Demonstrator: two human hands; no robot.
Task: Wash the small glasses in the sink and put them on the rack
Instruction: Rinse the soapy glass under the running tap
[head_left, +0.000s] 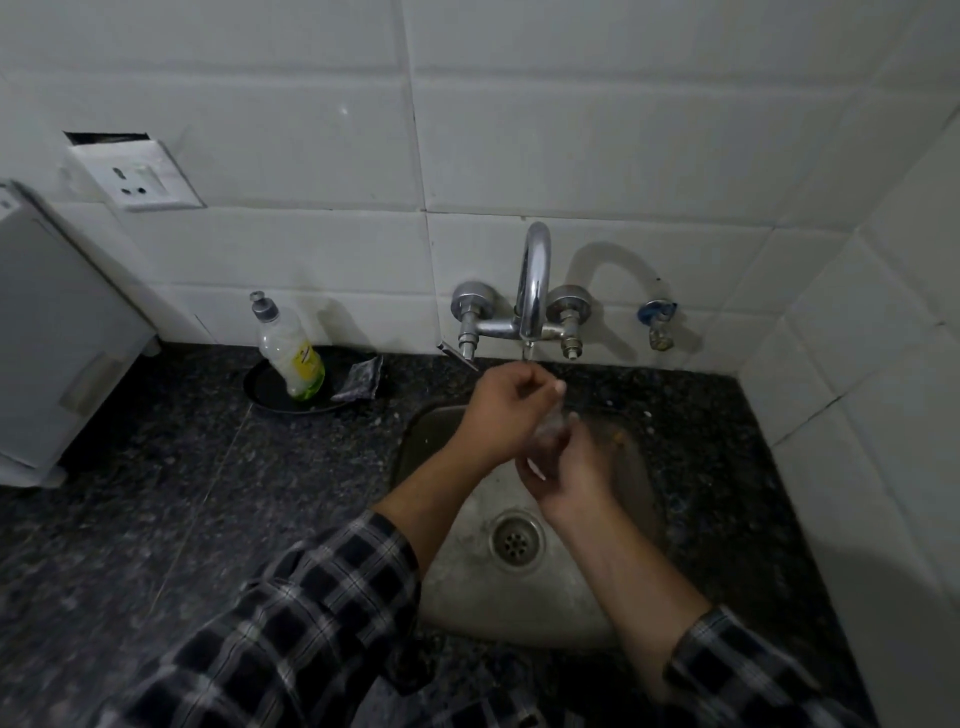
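A small clear glass (551, 425) sits between both hands over the steel sink (457, 582), just below the chrome tap spout (531, 291). My left hand (506, 410) curls over the glass from above, fingers bent at its rim. My right hand (563, 470) grips the glass from below. The glass is blurred and mostly hidden by the fingers. No rack is in view.
A dish-soap bottle (292, 358) leans in a black round tray (270, 395) with a grey scrub pad (359, 378) left of the tap. Dark granite counter (156, 493) surrounds the sink. A white appliance (57, 338) stands far left. Tiled walls close the back and right.
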